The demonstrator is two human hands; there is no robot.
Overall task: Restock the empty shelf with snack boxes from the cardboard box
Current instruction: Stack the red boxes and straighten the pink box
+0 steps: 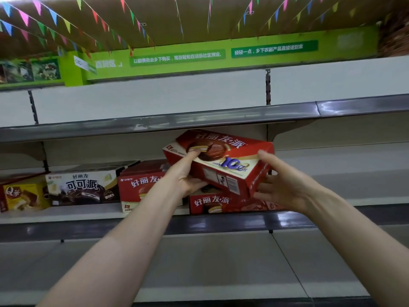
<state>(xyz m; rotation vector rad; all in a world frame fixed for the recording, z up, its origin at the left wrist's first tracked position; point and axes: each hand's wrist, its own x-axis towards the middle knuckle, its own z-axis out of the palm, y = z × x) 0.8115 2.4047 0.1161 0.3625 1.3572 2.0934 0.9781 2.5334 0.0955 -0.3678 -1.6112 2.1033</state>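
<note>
I hold a red snack box tilted in the air in front of the middle shelf. My left hand grips its left end, thumb on the top face and fingers underneath. At the box's right end is my right hand, thumb on the upper edge and fingers curled under it. Directly below the held box, another red box lies flat on the shelf. A third red box stands to its left. The cardboard box is out of view.
Further left on the middle shelf stand a dark cocoa-pie box and a yellow box. The upper shelf hangs close above the held box. The lower shelf stretches beneath my arms. Coloured bunting hangs overhead.
</note>
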